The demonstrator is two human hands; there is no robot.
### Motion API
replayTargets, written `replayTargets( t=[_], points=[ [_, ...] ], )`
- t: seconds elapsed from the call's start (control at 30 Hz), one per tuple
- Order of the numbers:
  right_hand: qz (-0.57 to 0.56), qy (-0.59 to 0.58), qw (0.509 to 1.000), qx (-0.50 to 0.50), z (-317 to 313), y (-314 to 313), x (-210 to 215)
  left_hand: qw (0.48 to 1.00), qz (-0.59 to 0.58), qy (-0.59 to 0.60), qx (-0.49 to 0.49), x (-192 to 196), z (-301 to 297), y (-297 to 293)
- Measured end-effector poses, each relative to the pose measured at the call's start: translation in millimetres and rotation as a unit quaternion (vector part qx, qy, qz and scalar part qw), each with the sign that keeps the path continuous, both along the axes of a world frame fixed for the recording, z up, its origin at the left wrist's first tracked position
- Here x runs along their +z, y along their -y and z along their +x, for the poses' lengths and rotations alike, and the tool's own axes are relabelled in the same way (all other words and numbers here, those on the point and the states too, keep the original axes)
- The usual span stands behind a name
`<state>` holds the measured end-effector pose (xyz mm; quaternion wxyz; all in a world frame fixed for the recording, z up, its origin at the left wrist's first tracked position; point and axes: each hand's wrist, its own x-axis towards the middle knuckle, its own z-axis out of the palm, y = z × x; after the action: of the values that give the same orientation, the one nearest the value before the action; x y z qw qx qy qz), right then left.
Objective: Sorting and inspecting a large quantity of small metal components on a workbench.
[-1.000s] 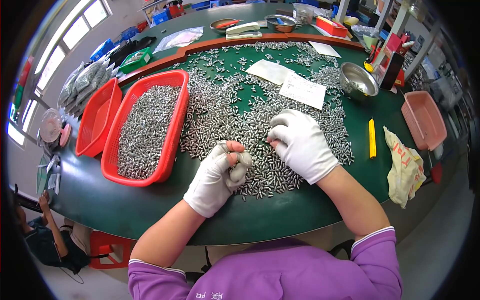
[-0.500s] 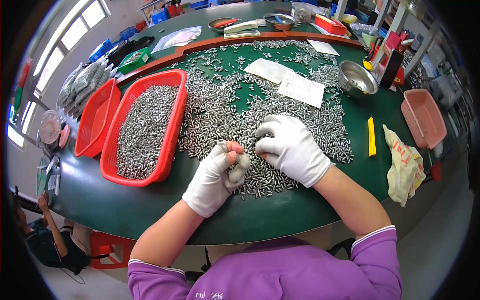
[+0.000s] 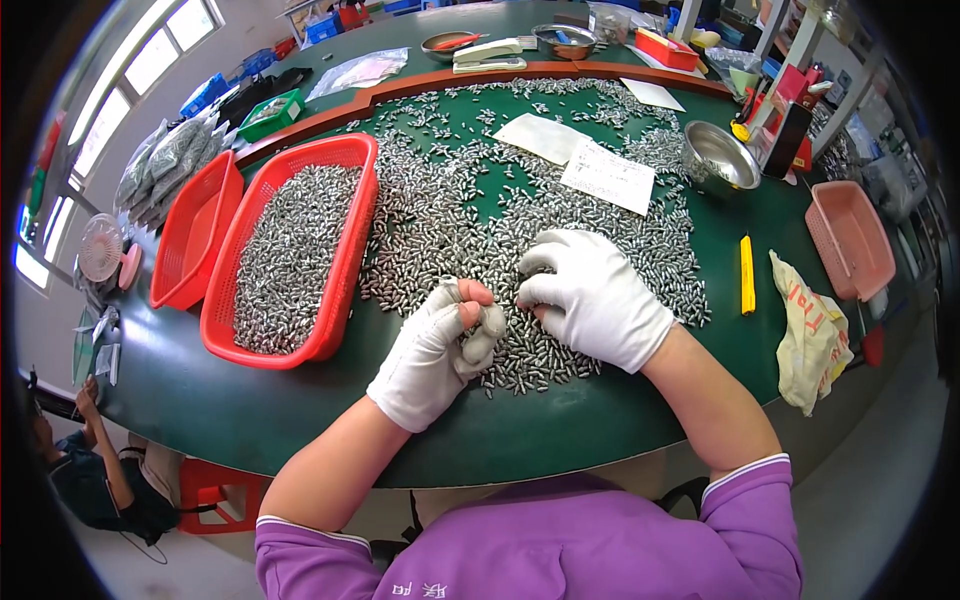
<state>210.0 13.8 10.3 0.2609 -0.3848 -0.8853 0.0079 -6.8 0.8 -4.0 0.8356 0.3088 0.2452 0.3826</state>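
Many small silvery metal pieces [image 3: 430, 235], pointed and bullet-like, lie spread over the green table. At the near edge of the spread, my left hand [image 3: 435, 345] is closed, in a white glove with bare thumb and index tips. Its fingers curl in toward the palm, and what they hold is hidden. Just to the right, my right hand [image 3: 595, 300], also gloved in white, rests low over the pieces. Its fingers are bent down toward the thumb, and anything between the tips is too small to make out. A red basket [image 3: 362, 215] full of the same pieces stands left of my hands.
An emptier red basket [image 3: 185, 275] leans beside the full one. Paper slips [image 3: 610, 178] lie on the spread. To the right are a metal bowl [image 3: 720, 157], a yellow cutter [image 3: 747, 275], a cloth bag [image 3: 808, 335] and a pink basket [image 3: 850, 240]. A person [image 3: 100, 470] sits at far left.
My right hand has shifted slightly rightward, away from the left. My left hand keeps nearly the same closed pose. The whole view has moved a little.
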Motion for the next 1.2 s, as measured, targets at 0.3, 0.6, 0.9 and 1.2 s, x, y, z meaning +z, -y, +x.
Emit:
replayTargets(
  t=[0.3,0.6,0.9,1.2],
  points=[
    [-0.003,-0.019,1.0,-0.014,-1,-2,1,1.0,-0.002,0.01,-0.009,-2,0,-2],
    [-0.073,-0.02,0.995,0.059,0,4,2,1.0,0.0,0.009,0.0,-1,1,-2],
    [-0.079,-0.184,0.979,0.041,-4,4,5,0.998,0.009,-0.038,-0.052,5,1,1],
    [-0.106,-0.293,0.946,0.085,-11,8,-1,0.992,0.015,-0.077,-0.094,15,5,5]
  ],
)
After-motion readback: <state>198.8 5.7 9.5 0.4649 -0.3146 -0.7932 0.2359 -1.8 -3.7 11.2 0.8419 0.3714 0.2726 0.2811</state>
